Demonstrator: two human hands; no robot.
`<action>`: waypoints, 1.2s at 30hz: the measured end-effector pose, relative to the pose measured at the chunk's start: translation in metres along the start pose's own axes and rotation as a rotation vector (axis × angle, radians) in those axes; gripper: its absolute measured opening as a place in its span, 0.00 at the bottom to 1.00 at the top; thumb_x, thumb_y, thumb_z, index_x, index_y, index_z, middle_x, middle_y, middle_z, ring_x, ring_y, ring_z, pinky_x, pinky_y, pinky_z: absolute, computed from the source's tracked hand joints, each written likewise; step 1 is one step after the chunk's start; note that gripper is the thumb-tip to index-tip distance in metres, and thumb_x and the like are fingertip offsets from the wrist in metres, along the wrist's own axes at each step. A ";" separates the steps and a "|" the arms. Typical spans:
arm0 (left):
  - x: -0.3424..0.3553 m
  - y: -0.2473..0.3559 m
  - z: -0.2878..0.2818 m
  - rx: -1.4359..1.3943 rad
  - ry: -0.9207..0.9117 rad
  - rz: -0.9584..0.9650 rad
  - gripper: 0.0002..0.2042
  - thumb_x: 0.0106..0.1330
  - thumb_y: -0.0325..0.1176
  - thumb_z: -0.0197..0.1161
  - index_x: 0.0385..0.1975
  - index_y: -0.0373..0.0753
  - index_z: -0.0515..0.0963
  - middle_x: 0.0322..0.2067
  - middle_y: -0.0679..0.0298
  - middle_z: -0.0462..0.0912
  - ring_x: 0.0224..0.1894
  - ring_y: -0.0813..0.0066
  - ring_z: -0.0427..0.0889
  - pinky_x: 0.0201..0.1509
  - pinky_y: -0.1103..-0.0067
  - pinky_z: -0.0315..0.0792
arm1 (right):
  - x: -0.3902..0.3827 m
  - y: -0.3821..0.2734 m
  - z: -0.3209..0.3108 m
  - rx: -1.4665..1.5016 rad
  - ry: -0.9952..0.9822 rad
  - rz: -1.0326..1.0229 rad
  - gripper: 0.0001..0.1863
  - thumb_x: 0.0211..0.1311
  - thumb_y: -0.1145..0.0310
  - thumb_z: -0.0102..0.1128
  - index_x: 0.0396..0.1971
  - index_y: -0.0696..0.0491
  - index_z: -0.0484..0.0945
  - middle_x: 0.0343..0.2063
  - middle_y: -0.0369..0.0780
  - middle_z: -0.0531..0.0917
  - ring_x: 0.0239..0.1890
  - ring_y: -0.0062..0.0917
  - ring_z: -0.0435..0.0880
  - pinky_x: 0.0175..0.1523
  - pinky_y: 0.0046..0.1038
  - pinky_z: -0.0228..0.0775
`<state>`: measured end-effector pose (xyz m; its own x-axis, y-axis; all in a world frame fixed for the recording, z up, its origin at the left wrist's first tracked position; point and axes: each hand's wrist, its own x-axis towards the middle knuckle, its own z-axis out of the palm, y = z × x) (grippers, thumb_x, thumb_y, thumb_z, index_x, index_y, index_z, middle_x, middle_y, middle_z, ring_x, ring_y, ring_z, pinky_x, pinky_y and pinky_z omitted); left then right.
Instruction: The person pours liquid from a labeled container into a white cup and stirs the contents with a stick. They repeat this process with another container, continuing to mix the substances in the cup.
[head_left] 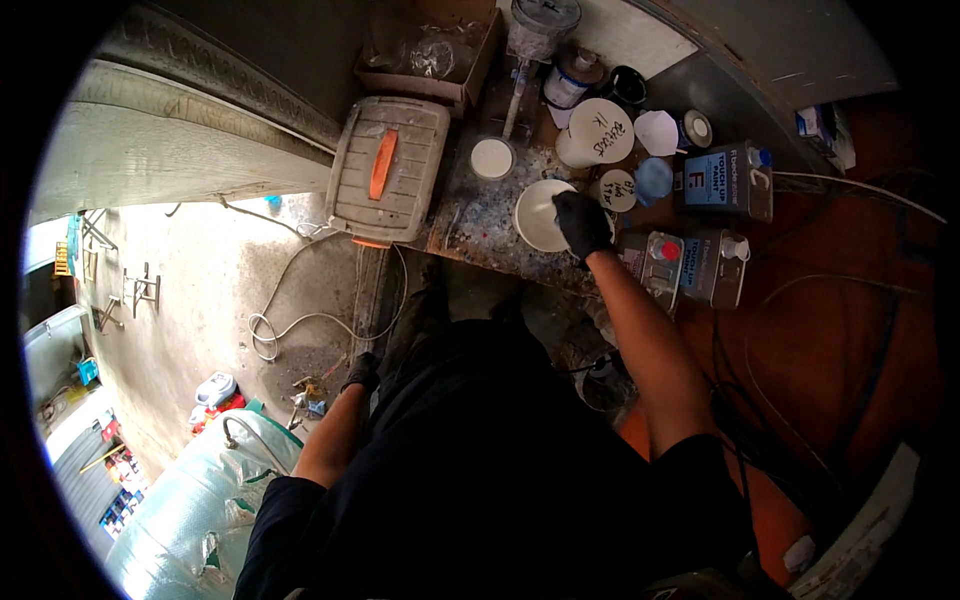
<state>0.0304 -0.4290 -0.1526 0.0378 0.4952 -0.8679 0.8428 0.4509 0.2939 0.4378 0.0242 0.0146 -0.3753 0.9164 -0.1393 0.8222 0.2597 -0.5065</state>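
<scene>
My right hand (582, 225), in a black glove, is closed over the right side of a white cup (535, 228) on the stained bench (470, 215). What its fingertips grip is hidden. My left hand (360, 372), also black-gloved, hangs low beside my left leg; its fingers are too dark to read. Around the cup stand a small white round container (493, 158), a large lidded white tub (600, 132), a smaller lidded pot (616, 190), a blue round item (652, 182) and metal cans (720, 270) with spouts.
A grey lidded bin (410, 170) with orange handle and a cardboard box (460, 95) sit left and behind. A larger can (740, 190) stands right. Hoses (268, 335) lie on the concrete floor; a shiny wrapped bundle (180, 510) is at lower left. A metal wall (830, 50) rises behind.
</scene>
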 end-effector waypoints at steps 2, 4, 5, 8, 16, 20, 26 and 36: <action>-0.001 0.010 -0.002 -0.151 0.024 -0.092 0.17 0.49 0.22 0.55 0.42 0.37 0.78 0.44 0.44 0.76 0.51 0.46 0.73 0.54 0.67 0.70 | 0.000 0.013 0.002 -0.072 0.151 0.031 0.13 0.60 0.61 0.54 0.37 0.51 0.83 0.35 0.48 0.84 0.39 0.45 0.82 0.46 0.46 0.73; -0.005 0.009 0.000 -0.255 0.083 -0.152 0.13 0.52 0.24 0.55 0.38 0.35 0.78 0.42 0.43 0.77 0.50 0.46 0.74 0.53 0.66 0.70 | -0.008 0.011 -0.002 -0.223 -0.001 0.165 0.13 0.61 0.60 0.53 0.37 0.51 0.83 0.35 0.48 0.83 0.40 0.45 0.82 0.47 0.46 0.73; -0.004 0.005 0.003 -0.303 0.115 -0.178 0.11 0.53 0.24 0.56 0.36 0.35 0.78 0.41 0.43 0.77 0.50 0.45 0.74 0.52 0.66 0.70 | -0.015 0.011 -0.001 -0.240 -0.086 0.135 0.14 0.62 0.58 0.52 0.36 0.51 0.83 0.34 0.49 0.83 0.40 0.47 0.81 0.46 0.46 0.73; 0.000 -0.004 0.009 -0.270 0.158 -0.096 0.10 0.54 0.25 0.58 0.37 0.34 0.78 0.39 0.43 0.78 0.49 0.45 0.76 0.50 0.65 0.71 | -0.022 0.008 0.003 -0.115 -0.170 -0.027 0.16 0.63 0.57 0.53 0.31 0.55 0.81 0.29 0.50 0.82 0.35 0.47 0.81 0.40 0.45 0.72; 0.012 -0.016 0.013 -0.278 0.198 -0.157 0.10 0.52 0.31 0.65 0.33 0.35 0.79 0.37 0.45 0.80 0.45 0.48 0.79 0.45 0.64 0.73 | -0.021 0.024 -0.001 -0.270 -0.148 0.068 0.12 0.62 0.61 0.53 0.38 0.50 0.83 0.35 0.47 0.84 0.40 0.44 0.82 0.44 0.43 0.74; -0.007 0.037 -0.004 -0.561 0.253 -0.239 0.14 0.51 0.35 0.67 0.35 0.37 0.78 0.38 0.44 0.80 0.44 0.48 0.80 0.43 0.62 0.73 | -0.029 0.010 -0.015 0.043 -0.106 -0.026 0.12 0.62 0.62 0.53 0.38 0.50 0.83 0.34 0.46 0.84 0.39 0.45 0.82 0.45 0.44 0.73; -0.011 0.011 0.000 -0.332 0.337 -0.274 0.16 0.54 0.36 0.67 0.38 0.37 0.74 0.35 0.42 0.79 0.43 0.45 0.79 0.42 0.62 0.72 | -0.030 0.033 -0.001 -0.190 -0.055 0.120 0.13 0.63 0.61 0.52 0.37 0.52 0.82 0.33 0.48 0.83 0.39 0.44 0.81 0.44 0.44 0.72; -0.015 0.008 -0.003 -0.313 0.306 -0.314 0.14 0.54 0.35 0.66 0.38 0.37 0.74 0.36 0.43 0.79 0.44 0.45 0.79 0.43 0.62 0.72 | -0.015 0.023 -0.002 -0.200 0.056 0.061 0.16 0.64 0.59 0.51 0.32 0.56 0.81 0.30 0.50 0.82 0.35 0.45 0.82 0.40 0.43 0.71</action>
<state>0.0347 -0.4303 -0.1359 -0.3881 0.4738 -0.7905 0.5861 0.7888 0.1850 0.4632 0.0171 0.0062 -0.3027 0.9463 -0.1137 0.9133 0.2539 -0.3185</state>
